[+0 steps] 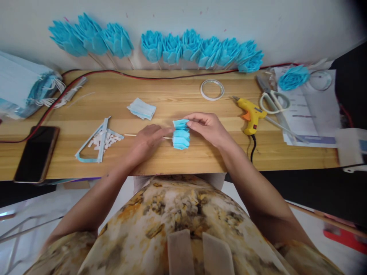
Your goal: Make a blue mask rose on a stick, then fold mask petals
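Observation:
A partly formed blue flower [181, 140] made of folded mask-like petals lies sideways on a thin wooden stick [130, 135], over the front middle of the table. My left hand [149, 138] is closed around the stick just left of the petals. With thumb and fingertips, my right hand [205, 125] pinches the edge of a blue petal [180, 123] at the flower's far side. A small stack of pale blue cut pieces [142, 108] lies beyond my left hand. Whether the pinched petal is attached cannot be seen.
Finished blue flowers [172, 49] on sticks lean along the wall. To the right are a yellow glue gun [250, 112], white-handled scissors [274, 101] and papers [312, 110]. A tape roll [212, 90] lies behind. Leftward are offcuts [104, 141], a phone [37, 154] and bagged masks [28, 86].

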Tool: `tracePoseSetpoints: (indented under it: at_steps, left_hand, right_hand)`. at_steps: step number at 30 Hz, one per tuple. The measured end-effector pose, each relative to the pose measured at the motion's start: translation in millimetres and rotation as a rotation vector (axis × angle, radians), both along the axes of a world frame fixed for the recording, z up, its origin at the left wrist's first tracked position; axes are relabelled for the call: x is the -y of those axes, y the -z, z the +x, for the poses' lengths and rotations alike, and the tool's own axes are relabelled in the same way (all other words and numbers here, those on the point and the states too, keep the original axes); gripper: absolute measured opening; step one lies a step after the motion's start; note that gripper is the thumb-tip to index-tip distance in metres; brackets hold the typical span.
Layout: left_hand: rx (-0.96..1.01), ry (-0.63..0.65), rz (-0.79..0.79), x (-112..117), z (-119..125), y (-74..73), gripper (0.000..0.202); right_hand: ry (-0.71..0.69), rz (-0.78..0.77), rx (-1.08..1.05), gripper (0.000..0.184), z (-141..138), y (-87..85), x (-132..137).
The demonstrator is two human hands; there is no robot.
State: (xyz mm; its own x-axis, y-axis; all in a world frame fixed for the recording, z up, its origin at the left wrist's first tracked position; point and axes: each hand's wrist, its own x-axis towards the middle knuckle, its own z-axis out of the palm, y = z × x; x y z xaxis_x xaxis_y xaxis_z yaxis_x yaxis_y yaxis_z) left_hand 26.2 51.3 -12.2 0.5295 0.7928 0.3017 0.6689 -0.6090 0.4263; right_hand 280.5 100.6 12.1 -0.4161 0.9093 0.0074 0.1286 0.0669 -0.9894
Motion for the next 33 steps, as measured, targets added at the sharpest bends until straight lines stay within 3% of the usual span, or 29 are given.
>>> tracePoseSetpoints:
  at_steps: [4, 33]
  left_hand:
    - [-0.027, 0.046, 0.045, -2.3, -0.3, 1.2, 0.037]
    - [-0.032, 0.063, 0.089, -5.6, 2.5, 0.3, 0.038]
  right_hand:
    - [-0.004, 0.012, 0.008, 0.023, 1.5, -2.0, 1.3]
    - [-0.122, 0.179, 0.212, 0.025, 8.7, -18.2, 16.6]
